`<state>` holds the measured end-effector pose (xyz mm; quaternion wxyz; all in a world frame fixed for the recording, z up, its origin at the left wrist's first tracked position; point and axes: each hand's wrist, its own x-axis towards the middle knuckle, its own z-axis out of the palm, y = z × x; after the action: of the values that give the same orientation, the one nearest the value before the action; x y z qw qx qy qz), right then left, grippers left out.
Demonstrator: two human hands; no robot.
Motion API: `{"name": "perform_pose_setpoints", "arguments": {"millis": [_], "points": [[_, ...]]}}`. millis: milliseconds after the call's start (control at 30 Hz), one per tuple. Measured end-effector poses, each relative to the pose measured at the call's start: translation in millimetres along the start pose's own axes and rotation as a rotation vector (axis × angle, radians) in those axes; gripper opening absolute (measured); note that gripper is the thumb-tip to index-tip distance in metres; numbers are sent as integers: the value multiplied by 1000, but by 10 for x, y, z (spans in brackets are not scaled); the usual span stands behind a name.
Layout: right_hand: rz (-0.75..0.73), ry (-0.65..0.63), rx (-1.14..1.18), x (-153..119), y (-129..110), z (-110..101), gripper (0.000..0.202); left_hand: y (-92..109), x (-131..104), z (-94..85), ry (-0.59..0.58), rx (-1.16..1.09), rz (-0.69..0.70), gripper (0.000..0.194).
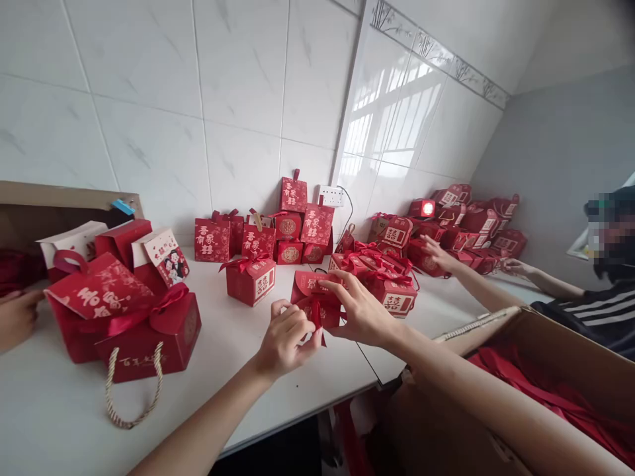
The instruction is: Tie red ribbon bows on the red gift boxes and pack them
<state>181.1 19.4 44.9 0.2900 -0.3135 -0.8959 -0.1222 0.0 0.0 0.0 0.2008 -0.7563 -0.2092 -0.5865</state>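
A small red gift box (303,283) with a patterned lid sits near the table's front edge, between my two hands. My left hand (286,338) is closed at its front left, thumb and fingers pinching a red ribbon (316,312). From the right, my right hand (364,309) grips the same box, its fingers bent over the top and side; they hide part of the lid. Left of it stands a tied red box (251,281) with a double-happiness label. Just behind my right hand, several more ribboned boxes (394,297) are crowded together.
At left, a large red box with a rope handle (153,337) stands near another person's hand (18,320). Stacked boxes (292,225) line the wall. A co-worker's hand (439,254) reaches toward the right-hand pile (466,225). An open carton (540,330) holds red ribbons.
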Motion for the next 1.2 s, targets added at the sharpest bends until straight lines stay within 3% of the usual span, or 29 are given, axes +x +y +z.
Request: {"name": "perform_pose_setpoints", "arguments": {"millis": [567, 667, 767, 867, 933, 1000, 1067, 1200], "points": [[-33, 22, 3, 1, -3, -58, 69, -5, 13, -25, 24, -68, 5, 19], [-15, 27, 31, 3, 0, -64, 70, -49, 31, -28, 106, -191, -247, 21], [44, 20, 135, 12, -24, -95, 72, -178, 35, -10, 223, -294, -767, 22], [292, -11, 433, 44, -26, -126, 68, -349, -6, 37, 349, -419, -1243, 19], [594, -52, 791, 76, 12, -135, 56, -434, -48, 73, 381, -487, -1398, 18], [873, -112, 1226, 108, 74, -144, 43, -475, -79, 95, 367, -520, -1438, 19], [1029, -156, 1605, 130, 134, -162, 37, -479, -88, 97, 350, -536, -1432, 22], [1068, -170, 1946, 138, 187, -201, 32, -464, -74, 67, 341, -500, -1346, 25]]}}
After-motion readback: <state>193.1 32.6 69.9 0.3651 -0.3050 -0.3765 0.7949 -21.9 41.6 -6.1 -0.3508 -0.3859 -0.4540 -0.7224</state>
